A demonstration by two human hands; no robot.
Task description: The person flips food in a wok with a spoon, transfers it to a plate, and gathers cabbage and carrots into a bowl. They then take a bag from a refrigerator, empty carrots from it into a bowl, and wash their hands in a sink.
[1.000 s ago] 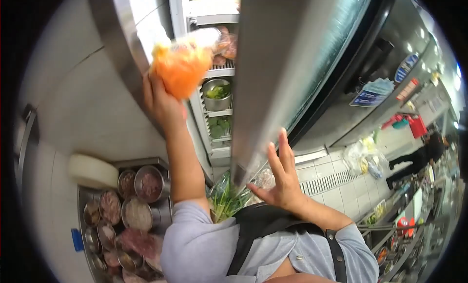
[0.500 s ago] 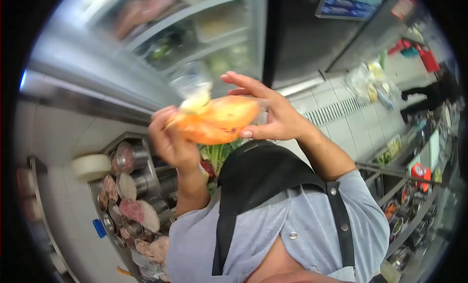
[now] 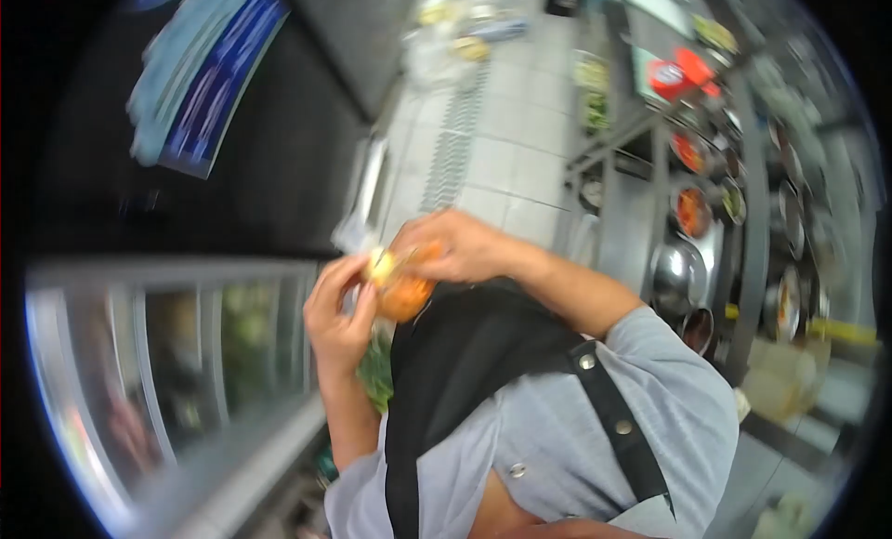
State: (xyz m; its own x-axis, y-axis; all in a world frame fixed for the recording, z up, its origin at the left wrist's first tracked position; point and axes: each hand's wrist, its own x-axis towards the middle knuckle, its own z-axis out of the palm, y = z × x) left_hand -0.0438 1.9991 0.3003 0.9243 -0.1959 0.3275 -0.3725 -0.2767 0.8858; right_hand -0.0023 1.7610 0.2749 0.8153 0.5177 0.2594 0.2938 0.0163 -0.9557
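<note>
A plastic bag of orange food [image 3: 406, 299] is between my hands in front of the black apron, blurred by motion. My left hand [image 3: 336, 308] pinches it near a pale yellow part [image 3: 380, 264], with clear plastic [image 3: 354, 234] sticking out beyond the fingers. My right hand [image 3: 449, 245] lies over the bag's upper side, fingers curled round it. What the orange food is cannot be made out. Green leaves [image 3: 376, 372] show below my left wrist.
A fridge with shelves [image 3: 177, 353] is at left, beside a dark door [image 3: 214, 204] with a blue printed sheet [image 3: 228, 84]. Ahead, plastic bags [image 3: 441, 51] lie on the tiled floor near a drain grate [image 3: 455, 139]. Metal bowls [image 3: 678, 274] fill racks at right.
My view has turned right, away from the fridge shelves. The bag is closer to the apron. My right hand, fingers spread before, has closed round it.
</note>
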